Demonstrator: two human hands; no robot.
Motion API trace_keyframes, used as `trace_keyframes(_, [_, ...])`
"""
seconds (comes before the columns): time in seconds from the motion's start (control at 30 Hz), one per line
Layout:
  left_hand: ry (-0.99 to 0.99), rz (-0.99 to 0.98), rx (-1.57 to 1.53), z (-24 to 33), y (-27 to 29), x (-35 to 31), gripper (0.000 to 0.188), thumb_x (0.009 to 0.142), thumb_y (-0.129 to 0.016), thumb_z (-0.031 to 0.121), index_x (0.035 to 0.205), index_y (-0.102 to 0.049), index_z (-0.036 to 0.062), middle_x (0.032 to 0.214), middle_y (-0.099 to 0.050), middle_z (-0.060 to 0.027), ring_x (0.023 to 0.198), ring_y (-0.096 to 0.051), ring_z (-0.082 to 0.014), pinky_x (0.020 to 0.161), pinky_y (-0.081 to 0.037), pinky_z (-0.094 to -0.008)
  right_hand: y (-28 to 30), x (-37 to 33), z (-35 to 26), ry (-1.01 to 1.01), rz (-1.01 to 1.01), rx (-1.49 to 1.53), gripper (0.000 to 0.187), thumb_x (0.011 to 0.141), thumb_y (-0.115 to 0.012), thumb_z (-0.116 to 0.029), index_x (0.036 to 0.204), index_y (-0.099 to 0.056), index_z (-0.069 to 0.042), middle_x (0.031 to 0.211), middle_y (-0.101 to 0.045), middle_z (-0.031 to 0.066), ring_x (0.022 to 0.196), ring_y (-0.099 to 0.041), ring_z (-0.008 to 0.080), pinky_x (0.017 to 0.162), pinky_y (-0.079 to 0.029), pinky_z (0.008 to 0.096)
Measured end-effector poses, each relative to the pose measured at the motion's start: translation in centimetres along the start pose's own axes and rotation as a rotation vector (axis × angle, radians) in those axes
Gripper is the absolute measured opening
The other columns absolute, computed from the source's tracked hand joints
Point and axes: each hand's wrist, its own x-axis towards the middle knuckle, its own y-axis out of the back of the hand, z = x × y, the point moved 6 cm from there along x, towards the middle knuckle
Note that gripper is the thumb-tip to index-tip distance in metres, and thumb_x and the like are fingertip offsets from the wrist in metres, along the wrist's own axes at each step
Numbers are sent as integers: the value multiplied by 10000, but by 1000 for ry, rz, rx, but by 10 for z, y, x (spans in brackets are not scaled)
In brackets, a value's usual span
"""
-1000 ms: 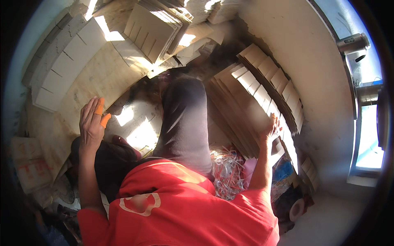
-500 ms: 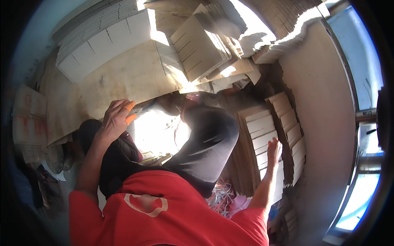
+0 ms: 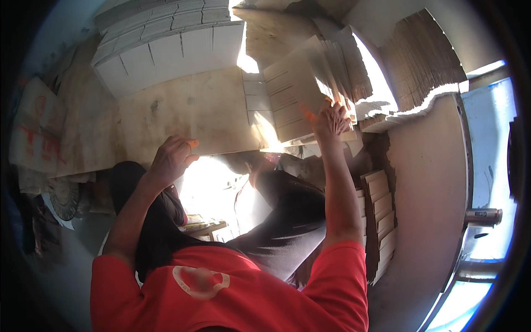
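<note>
Over the near edge of the wooden table (image 3: 207,130), my left hand (image 3: 170,160) hovers with thumb and index finger parted and nothing between them. Orange covers sit on those two fingertips. My right arm reaches forward, and my right hand (image 3: 331,120) is at the lower right side of a leaning stack of slotted cardboard sheets (image 3: 287,99). Its orange-covered thumb lies across the front sheet, apart from the other fingers, which are by the stack's edges. Whether the fingertips press on a sheet cannot be made out.
A long block of white slotted card pieces (image 3: 171,55) stands at the back left. More cardboard stacks (image 3: 417,63) are at the back right, and upright brown-and-white bundles (image 3: 380,221) stand beside my right leg. A marked carton (image 3: 38,127) is at the far left.
My right hand has moved from the bundles beside my right leg forward to the leaning stack on the table. My left hand stays near the table edge. The view has shifted slightly.
</note>
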Motion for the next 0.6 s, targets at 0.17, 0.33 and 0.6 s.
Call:
trace_keyframes(0.17, [34,16,22,-30,6,0,303,661,-756,65,922,-622,-12,926,-647,-160,895,-605,-330,765,-503,-392,-21,17,30,-91,-139,115,488,745,-721,-361,1045,-554,-13,1025,-617,215,988,-580,373,793,-443,460])
trace_keyframes(0.33, [151,61,19,-61,24,22,347,675,-753,67,989,-627,-13,944,-644,-162,905,-604,-327,781,-502,-394,9,24,29,-109,49,110,425,800,-658,-391,907,-551,6,851,-641,214,849,-598,410,724,-455,476])
trace_keyframes(0.6, [32,355,315,-135,69,146,551,698,-745,56,1194,-512,5,1085,-589,-127,1045,-519,-288,871,-447,-373,-2,26,11,-46,-25,196,457,843,-612,-448,818,-577,7,739,-620,228,771,-602,417,664,-441,501])
